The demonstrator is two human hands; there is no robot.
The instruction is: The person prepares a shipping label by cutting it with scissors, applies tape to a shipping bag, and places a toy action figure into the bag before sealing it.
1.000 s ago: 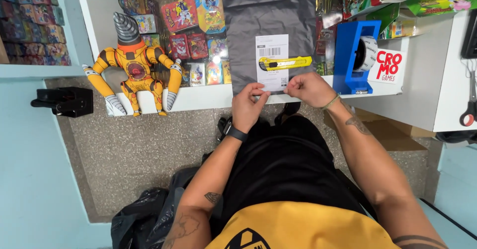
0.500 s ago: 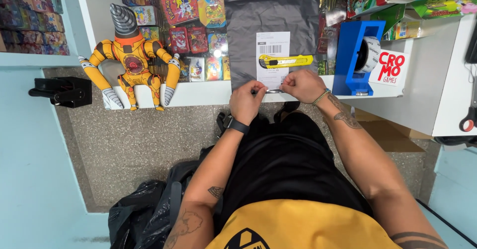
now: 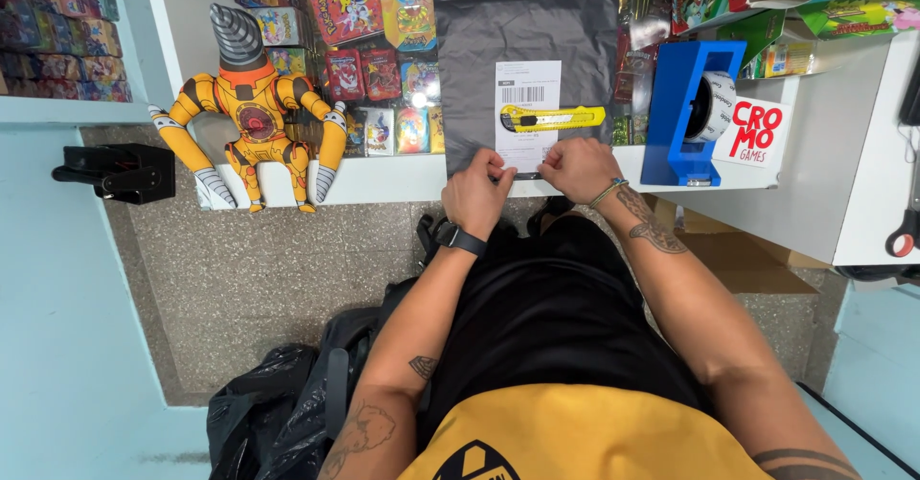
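Item: white shipping label (image 3: pixel 526 106), rectangular, printed with a barcode and a small square code, lying flat on a dark grey plastic mailer bag (image 3: pixel 522 30) spread on the white counter (image 3: pixel 383 181). Condition: the label's upper part lies smooth and is weighted by a yellow utility knife (image 3: pixel 553 117) laid across it; its near edge sits at the counter's front lip, under both hands. Left hand (image 3: pixel 476 195), fingers curled, thumb and forefinger pinched close at the label's lower left corner; right hand (image 3: pixel 578 168), closed in a loose fist, fingertips pressed together at the lower right corner. Whether they grip the label itself, a backing strip or the bag's edge cannot be told. Progress, as judged: label placed and aligned on the bag, lower edge not yet settled flat, knife not yet lifted off. Adjacent: blue tape dispenser (image 3: pixel 690 106) just right of the bag; orange robot toy (image 3: pixel 251 116) and colourful card tins (image 3: pixel 379 39) to the left.
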